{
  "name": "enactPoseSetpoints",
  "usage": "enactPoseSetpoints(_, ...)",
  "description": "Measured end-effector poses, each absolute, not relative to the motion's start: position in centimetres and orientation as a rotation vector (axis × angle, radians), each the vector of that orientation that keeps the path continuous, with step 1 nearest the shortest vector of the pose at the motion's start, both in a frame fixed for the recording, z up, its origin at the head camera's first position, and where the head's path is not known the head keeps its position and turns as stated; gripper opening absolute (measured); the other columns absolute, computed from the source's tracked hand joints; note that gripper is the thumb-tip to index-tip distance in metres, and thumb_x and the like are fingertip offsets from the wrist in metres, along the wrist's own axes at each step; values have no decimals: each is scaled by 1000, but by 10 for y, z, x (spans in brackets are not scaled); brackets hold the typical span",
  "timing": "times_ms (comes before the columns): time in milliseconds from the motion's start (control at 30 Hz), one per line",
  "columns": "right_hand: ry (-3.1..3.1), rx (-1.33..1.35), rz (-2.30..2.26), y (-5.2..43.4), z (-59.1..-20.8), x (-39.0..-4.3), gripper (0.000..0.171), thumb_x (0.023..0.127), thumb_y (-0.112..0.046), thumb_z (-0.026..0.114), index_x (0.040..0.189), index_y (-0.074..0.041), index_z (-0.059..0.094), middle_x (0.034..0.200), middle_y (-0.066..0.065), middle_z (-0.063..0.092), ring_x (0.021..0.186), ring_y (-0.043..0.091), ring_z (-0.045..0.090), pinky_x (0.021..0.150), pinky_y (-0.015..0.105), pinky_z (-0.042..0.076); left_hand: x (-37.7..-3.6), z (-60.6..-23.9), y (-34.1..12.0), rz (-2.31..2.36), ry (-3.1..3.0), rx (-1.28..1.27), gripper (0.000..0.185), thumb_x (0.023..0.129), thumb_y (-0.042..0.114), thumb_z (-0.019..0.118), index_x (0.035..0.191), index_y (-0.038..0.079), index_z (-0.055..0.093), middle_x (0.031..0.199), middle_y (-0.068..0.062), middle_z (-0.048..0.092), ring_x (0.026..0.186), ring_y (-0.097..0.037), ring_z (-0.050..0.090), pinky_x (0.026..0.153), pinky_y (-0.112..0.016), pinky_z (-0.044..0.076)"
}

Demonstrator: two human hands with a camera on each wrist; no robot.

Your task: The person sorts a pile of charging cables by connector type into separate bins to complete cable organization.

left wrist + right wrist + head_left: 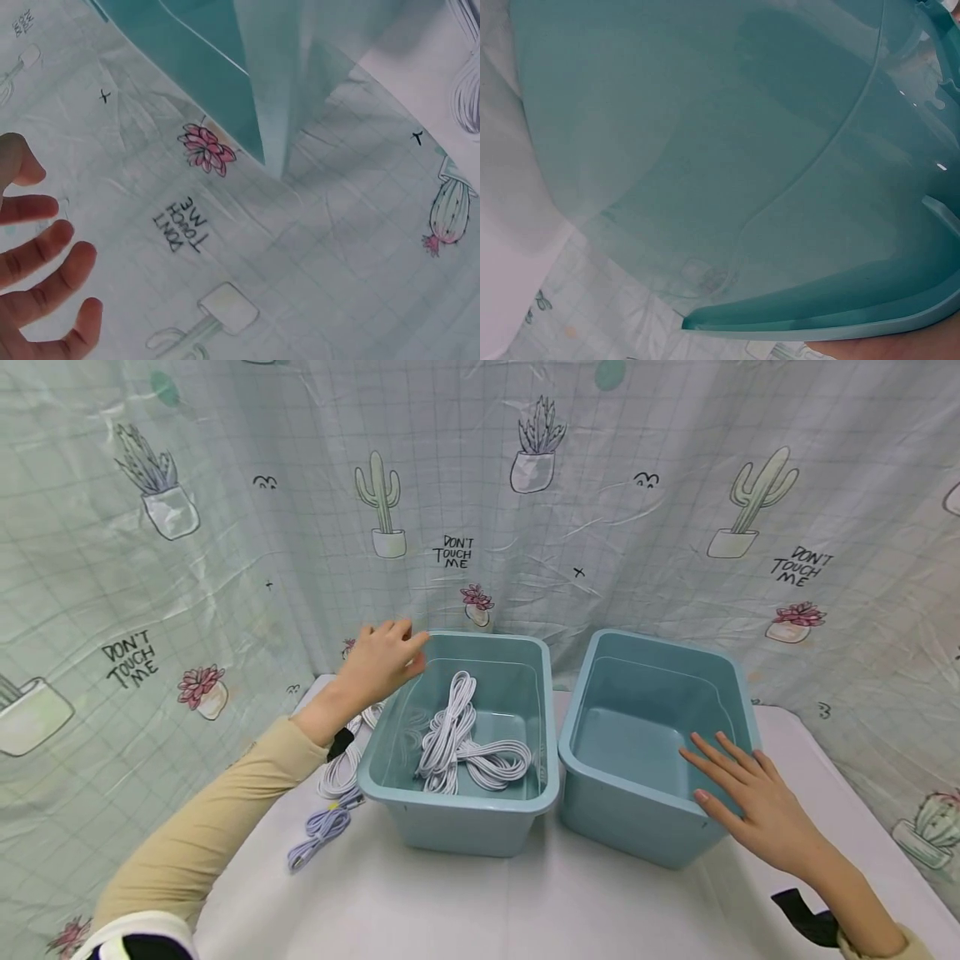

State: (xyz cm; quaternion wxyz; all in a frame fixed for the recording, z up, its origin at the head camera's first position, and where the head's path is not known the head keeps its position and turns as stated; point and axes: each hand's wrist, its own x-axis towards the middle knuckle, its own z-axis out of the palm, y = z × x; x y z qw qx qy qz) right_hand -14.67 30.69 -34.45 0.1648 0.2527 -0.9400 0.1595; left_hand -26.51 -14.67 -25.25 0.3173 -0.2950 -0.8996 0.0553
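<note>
My left hand (381, 662) hovers at the far left corner of the left teal bin (457, 798), its fingers loosely bent around nothing. In the left wrist view those fingers (49, 296) are apart from one another, a short way from a teal bin wall. Inside the left bin lie bundles of white cable (452, 735), one crossing another. My right hand (757, 806) is over the right front rim of the right teal bin (637, 789), fingers spread and fairly straight. That bin's side wall (705, 165) fills most of the right wrist view.
Left of the left bin, a lavender cable bundle (322, 831) and more white cable (341, 772) lie on the white table (480, 902). The two bins stand nearly side by side. A curtain printed with cacti (465, 468) hangs behind and around the table.
</note>
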Motion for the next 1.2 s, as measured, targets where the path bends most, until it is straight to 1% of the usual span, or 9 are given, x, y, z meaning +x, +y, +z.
enactPoseSetpoints(100, -2678, 717, 447, 307, -344, -146, 55, 86, -23, 55, 138, -23, 34, 148, -11, 17, 139, 8, 2, 105, 60, -2, -268, -253, -157, 112, -2296, -814, 10, 81, 15, 59, 83, 8, 53, 76, -9, 51, 66, -26, 52, 53, -36, 34)
enactPoseSetpoints(167, -2678, 717, 444, 308, -344, -146, 55, 86, -23, 55, 138, -23, 34, 148, -11, 17, 139, 7, 1, 105, 60, -2, -270, -254, -165, 77, -2279, -832, 9, 81, 14, 59, 82, 8, 53, 76, -9, 52, 66, -26, 52, 54, -37, 34)
enactPoseSetpoints(333, -2678, 716, 445, 308, -343, -146, 56, 86, -22, 55, 138, -24, 33, 148, -12, 17, 139, 5, 0, 105, 60, -3, -272, -259, -186, -57, -2317, -842, 11, 79, 12, 61, 89, 9, 59, 81, -9, 56, 74, -27, 53, 63, -43, 38)
enactPoseSetpoints(500, -2676, 716, 448, 309, -343, -146, 57, 86, -22, 56, 138, -24, 34, 148, -11, 17, 138, 5, 0, 105, 60, -3, -275, -265, -204, -146, -2330, -847, 10, 77, 11, 63, 87, 10, 61, 81, -8, 58, 78, -27, 54, 66, -46, 39)
enactPoseSetpoints(700, -2676, 718, 450, 309, -343, -147, 55, 86, -22, 55, 138, -23, 35, 148, -11, 18, 138, 3, 0, 104, 61, -1, -282, -274, -224, -245, -2264, -931, 10, 75, 6, 64, 85, 6, 62, 78, -8, 59, 73, -25, 54, 64, -42, 38)
enactPoseSetpoints(833, -2676, 719, 443, 308, -344, -147, 55, 87, -23, 55, 138, -24, 34, 148, -11, 19, 138, 2, 0, 104, 62, 1, -285, -280, -238, -282, -2233, -968, 14, 73, 2, 63, 86, 3, 63, 78, -9, 60, 71, -24, 55, 62, -40, 41)
enactPoseSetpoints(967, -2677, 721, 440, 307, -343, -148, 55, 87, -23, 54, 138, -26, 33, 148, -11, 19, 138, 2, 0, 103, 62, 3, -287, -288, -251, -278, -2219, -976, 15, 71, 2, 64, 86, 2, 62, 75, -10, 59, 70, -24, 54, 64, -41, 42)
enactPoseSetpoints(1067, -2678, 720, 442, 307, -343, -147, 55, 87, -22, 54, 138, -26, 33, 148, -11, 18, 138, 4, 1, 103, 62, 3, -287, -294, -260, -270, -2213, -982, 14, 70, 2, 64, 84, 3, 61, 72, -8, 57, 67, -23, 52, 61, -38, 41)
enactPoseSetpoints(1200, -2683, 717, 448, 307, -343, -146, 56, 87, -22, 55, 138, -26, 33, 148, -11, 18, 139, 5, 1, 103, 62, 2, -289, -303, -271, -278, -2221, -993, 15, 70, 3, 63, 85, 3, 62, 73, -7, 58, 65, -20, 52, 58, -35, 40)
